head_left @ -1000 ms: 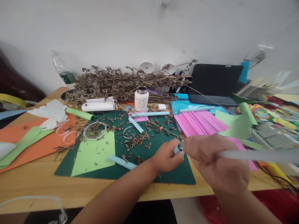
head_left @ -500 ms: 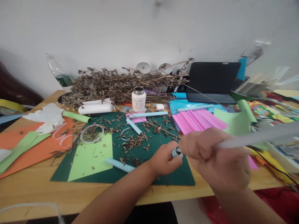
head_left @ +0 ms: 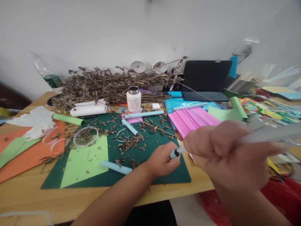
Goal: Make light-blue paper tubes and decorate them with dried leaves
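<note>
My left hand (head_left: pixel 163 159) is closed around a light blue paper tube (head_left: pixel 173 153), whose dark open end points right. My right hand (head_left: pixel 228 157), slightly blurred, grips a translucent white plastic tube (head_left: pixel 270 135) that runs off to the right. A short piece of that tube sticks out of my right fist and meets the paper tube's opening; how deep it sits inside I cannot tell. Below both hands lies a green cutting mat (head_left: pixel 152 171). Another blue paper roll (head_left: pixel 116 167) rests on it beside my left forearm, close to a light green sheet (head_left: pixel 87 166).
Dried plant stems (head_left: pixel 94 84) are heaped along the wall behind a white bottle (head_left: pixel 134 102). Crumbled leaves (head_left: pixel 131 141) litter the mat. Pleated pink paper (head_left: pixel 190 117) lies before an open laptop (head_left: pixel 207 78). At left are orange paper (head_left: pixel 23 160) and white tissue (head_left: pixel 39 121).
The view has turned slightly right. My right hand has pulled rightward from my left, and more of the white tube shows between my right fist and the paper tube.
</note>
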`<state>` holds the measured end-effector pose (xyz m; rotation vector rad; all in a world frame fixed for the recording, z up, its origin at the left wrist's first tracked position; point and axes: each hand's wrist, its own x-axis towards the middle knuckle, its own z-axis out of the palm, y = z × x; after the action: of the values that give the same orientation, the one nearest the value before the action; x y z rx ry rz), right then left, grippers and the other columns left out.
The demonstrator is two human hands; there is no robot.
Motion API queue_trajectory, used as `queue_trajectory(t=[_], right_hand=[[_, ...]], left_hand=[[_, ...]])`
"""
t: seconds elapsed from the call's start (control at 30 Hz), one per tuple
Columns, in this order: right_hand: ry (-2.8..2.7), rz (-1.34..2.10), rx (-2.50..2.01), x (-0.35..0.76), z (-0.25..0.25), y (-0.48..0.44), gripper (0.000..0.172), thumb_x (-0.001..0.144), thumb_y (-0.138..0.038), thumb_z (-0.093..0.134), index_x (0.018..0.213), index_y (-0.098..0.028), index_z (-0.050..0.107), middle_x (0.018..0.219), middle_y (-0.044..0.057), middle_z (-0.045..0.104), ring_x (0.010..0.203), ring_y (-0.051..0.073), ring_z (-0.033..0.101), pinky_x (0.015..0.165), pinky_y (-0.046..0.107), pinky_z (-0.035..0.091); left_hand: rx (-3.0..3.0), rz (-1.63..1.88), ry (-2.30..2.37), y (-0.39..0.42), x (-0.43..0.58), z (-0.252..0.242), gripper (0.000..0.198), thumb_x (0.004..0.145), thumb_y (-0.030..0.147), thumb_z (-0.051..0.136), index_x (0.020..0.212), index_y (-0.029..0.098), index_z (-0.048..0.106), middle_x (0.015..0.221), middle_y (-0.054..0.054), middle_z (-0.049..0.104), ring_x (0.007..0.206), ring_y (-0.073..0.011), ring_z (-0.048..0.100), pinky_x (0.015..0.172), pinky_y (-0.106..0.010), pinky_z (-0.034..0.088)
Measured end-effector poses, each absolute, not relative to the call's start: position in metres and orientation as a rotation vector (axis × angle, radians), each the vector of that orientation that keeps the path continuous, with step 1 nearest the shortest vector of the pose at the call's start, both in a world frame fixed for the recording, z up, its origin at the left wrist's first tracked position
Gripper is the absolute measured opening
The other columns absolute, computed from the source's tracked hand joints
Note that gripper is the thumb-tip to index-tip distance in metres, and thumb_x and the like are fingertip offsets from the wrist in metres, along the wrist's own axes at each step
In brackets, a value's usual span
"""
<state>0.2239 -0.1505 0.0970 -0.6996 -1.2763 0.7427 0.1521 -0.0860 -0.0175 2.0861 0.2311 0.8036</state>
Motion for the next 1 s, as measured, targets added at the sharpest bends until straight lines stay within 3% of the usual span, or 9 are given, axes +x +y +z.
queue_trajectory(t=[0.4,0.73,1.0], right_hand=[[-1.223,0.716,-0.675,0.2211,0.0958,-0.1454,0.032,0.077,-0.043,0.039,0.057,-0.018,0.041,0.046,-0.005,0.027,0.041,0.007,0.028,0.039,0.023,0.020],[-1.289,0.706,-0.760,0.2197,0.0949,-0.1533,0.029,0.079,-0.040,0.038,0.059,-0.019,0.042,0.050,-0.004,0.028,0.044,0.008,0.031,0.042,0.025,0.022],[-1.313,0.741,-0.796,0.2228,0.0962,-0.1496,0.029,0.079,-0.040,0.038,0.061,-0.018,0.043,0.051,-0.004,0.031,0.045,0.008,0.031,0.041,0.024,0.023]], left_hand=[[2.034,0.852,0.247,-0.0857,0.1519,-0.0164,0.005,0.069,0.019,0.039,0.065,0.016,0.039,0.058,0.003,0.040,0.054,-0.0080,0.036,0.053,-0.021,0.034],[2.014,0.762,0.244,-0.0869,0.1506,-0.0167,0.003,0.068,0.018,0.044,0.069,0.015,0.044,0.064,0.000,0.049,0.062,-0.0108,0.045,0.059,-0.023,0.039],[2.012,0.831,0.210,-0.0856,0.1521,-0.0188,0.002,0.067,0.017,0.042,0.068,0.015,0.043,0.061,0.001,0.045,0.060,-0.0097,0.043,0.058,-0.022,0.039]])
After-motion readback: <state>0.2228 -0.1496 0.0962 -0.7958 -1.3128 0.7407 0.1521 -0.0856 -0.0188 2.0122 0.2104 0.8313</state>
